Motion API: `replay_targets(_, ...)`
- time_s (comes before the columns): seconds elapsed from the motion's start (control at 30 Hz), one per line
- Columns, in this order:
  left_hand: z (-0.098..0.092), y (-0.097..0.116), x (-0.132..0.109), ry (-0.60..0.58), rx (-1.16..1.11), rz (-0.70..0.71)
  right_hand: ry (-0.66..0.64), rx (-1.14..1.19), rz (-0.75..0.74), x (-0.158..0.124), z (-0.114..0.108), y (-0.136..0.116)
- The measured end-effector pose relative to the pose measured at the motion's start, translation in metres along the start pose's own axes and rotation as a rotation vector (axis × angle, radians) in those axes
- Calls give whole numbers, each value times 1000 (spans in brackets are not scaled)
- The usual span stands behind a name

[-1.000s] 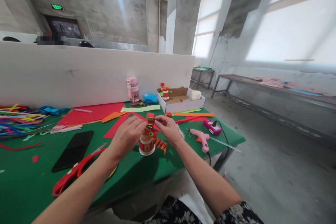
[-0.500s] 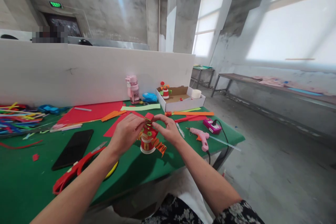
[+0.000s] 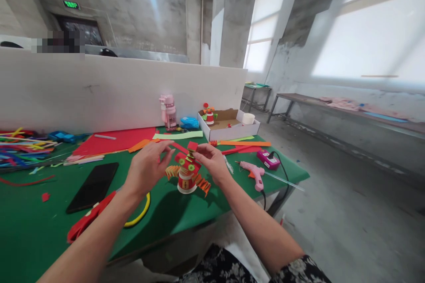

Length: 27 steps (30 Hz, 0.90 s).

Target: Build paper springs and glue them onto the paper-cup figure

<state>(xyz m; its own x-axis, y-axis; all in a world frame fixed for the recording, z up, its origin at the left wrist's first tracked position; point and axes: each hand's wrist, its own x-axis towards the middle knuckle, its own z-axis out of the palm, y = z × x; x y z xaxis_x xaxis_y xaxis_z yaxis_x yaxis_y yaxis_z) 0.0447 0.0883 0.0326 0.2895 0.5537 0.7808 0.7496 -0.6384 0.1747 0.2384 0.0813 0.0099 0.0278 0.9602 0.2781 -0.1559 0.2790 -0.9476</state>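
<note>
A small paper-cup figure [image 3: 187,183] stands upright on the green table, with a white rim at its base, red body, green round eyes and orange accordion-folded arms. Above its head rises a short green folded strip topped by a red paper square [image 3: 192,146]. My right hand [image 3: 212,161] pinches this top piece between thumb and fingers from the right. On the other side, my left hand [image 3: 148,166] is off the figure, its thumb and fingers curved but apart, near the figure's left side. Its palm side is partly hidden.
Red-handled scissors [image 3: 89,219] lie partly under my left forearm, near a black phone [image 3: 93,185] and a yellow ring [image 3: 139,214]. At right are a pink glue gun [image 3: 255,172] and purple power box [image 3: 268,160]. A cardboard box [image 3: 229,131] and pink bottle [image 3: 168,115] stand behind.
My left hand has let go of the figure's top and moved left, uncovering its eyes and left orange arm. My right hand stays at the top piece.
</note>
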Motion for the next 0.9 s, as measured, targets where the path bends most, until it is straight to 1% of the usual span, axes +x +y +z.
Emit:
replay_targets(0.2, -12, -8, -17, -9, 31, -46, 85, 5, 7, -1, 8, -7)
replay_targets(0.27, -18, -12, -22, -30, 34, -77, 100, 7, 2, 0, 10, -8)
replay_targets(0.33, -23, -18, -27, -71, 20, -138, 105, 11, 7, 0, 13, -8)
replay_targets(0.4, -26, -25, -31, -161, -46, -233, 107, 19, 28, 0, 15, -7)
replay_targets(0.43, -25, -29, -34, -228, -104, -294, 110, 21, 39, 0, 15, -6)
replay_targets(0.5, -17, -37, -37, -386, -260, -406, 119, 15, 54, 1, 16, -6)
replay_targets(0.53, -10, -40, -37, -460, -346, -437, 125, 9, 56, 1, 16, -6)
replay_targets(0.57, -3, -43, -37, -516, -420, -438, 128, 3, 56, 2, 16, -6)
replay_targets(0.63, 12, -47, -32, -569, -505, -373, 120, -6, 56, 4, 14, -6)
replay_targets(0.73, 29, -49, -18, -638, -536, -260, 86, -10, 52, 9, 10, -6)
replay_targets(0.83, 35, -44, -4, -720, -567, -162, 50, 10, 58, 14, 7, -6)
replay_targets(0.9, 36, -37, 1, -753, -575, -156, 34, 29, 69, 16, 5, -6)
